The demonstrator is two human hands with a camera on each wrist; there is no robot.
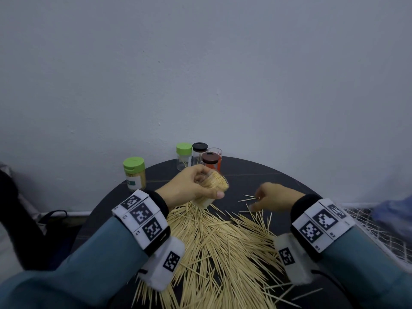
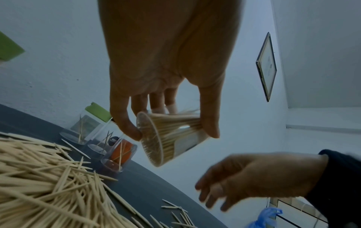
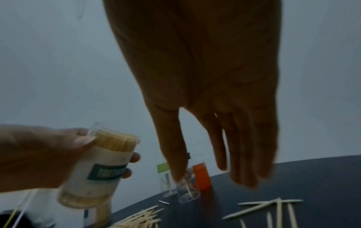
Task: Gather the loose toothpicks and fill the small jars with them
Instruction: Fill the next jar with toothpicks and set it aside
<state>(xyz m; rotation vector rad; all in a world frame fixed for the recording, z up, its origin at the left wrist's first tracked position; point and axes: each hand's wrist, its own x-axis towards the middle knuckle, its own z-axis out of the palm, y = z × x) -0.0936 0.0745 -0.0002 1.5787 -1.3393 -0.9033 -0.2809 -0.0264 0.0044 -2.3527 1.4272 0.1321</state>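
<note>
- We see a round dark surface [image 1: 256, 175] against a pale wall, viewed from above our own two hands.
- Our left hand [image 1: 191, 186] holds a clear jar [image 1: 210, 190] lifted off the surface and tilted, its grip curled round the body: thumb on one side, fingers [image 2: 125, 121] on the other. The jar is packed full of toothpicks, its mouth uncovered.
- Our right hand [image 1: 274, 197] hovers just above the surface at about 3 o'clock from the jar, fingers hanging loosely downward; we cannot tell whether it pinches anything.
- A few stray toothpicks [image 1: 247, 198] lie below that hand.
- A large heap of loose toothpicks [image 1: 218, 246] covers the surface from the centre toward 6 o'clock.
- At 12 o'clock stands a cluster of nearly empty small jars [image 1: 200, 157], with green, black and brown lids.
- At 10 o'clock stands a green-lidded full jar [image 1: 134, 173], upright and apart from the cluster.
</note>
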